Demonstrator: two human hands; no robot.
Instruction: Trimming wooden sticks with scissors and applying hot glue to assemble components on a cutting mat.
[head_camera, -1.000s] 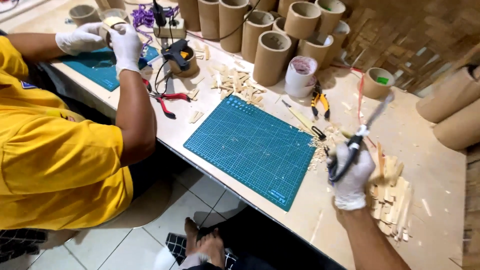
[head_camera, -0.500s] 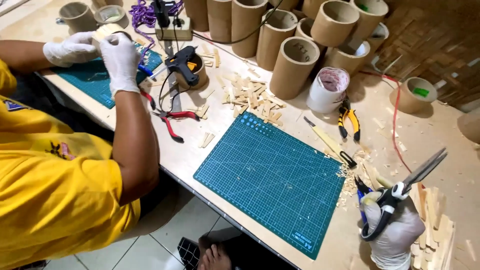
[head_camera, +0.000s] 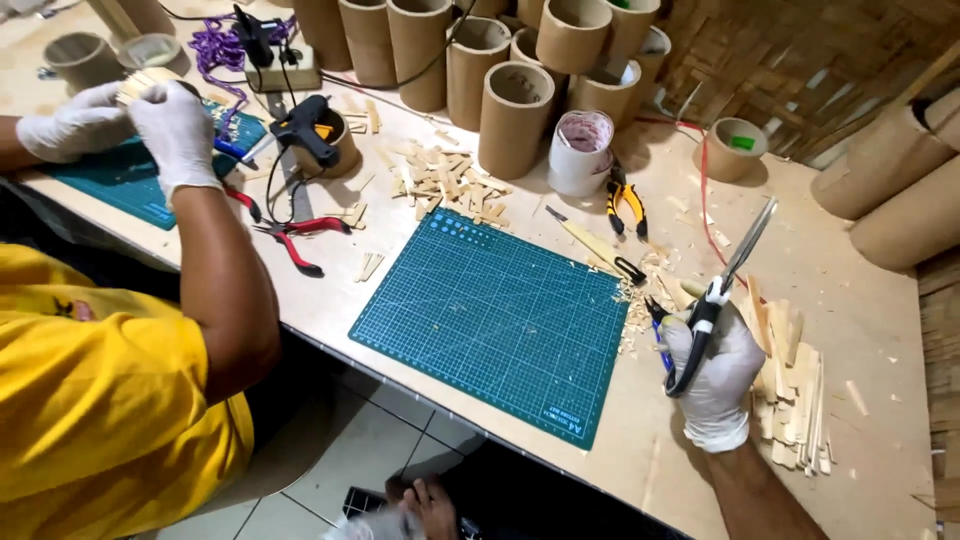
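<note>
**Scissors raised beside the pile of wooden strips**

The fingers (head_camera: 735, 350) of the gloved right hand (head_camera: 715, 375) are curled tightly through the black handles of the scissors (head_camera: 722, 290), whose blades point up and away, just right of the green cutting mat (head_camera: 495, 320). The left hand is not visible, so I cannot tell its state. Right of the mat, touching the hand, lies a heap of cut wooden strips (head_camera: 795, 385); small chips (head_camera: 640, 295) lie at the mat's right edge. The mat itself is bare, so cutting seems well advanced but assembling not begun here. Beyond the mat stand cardboard tubes (head_camera: 515, 115) on the tabletop (head_camera: 860, 300). Left of the mat, a co-worker's gloved hands (head_camera: 150, 120) press something small.
</note>
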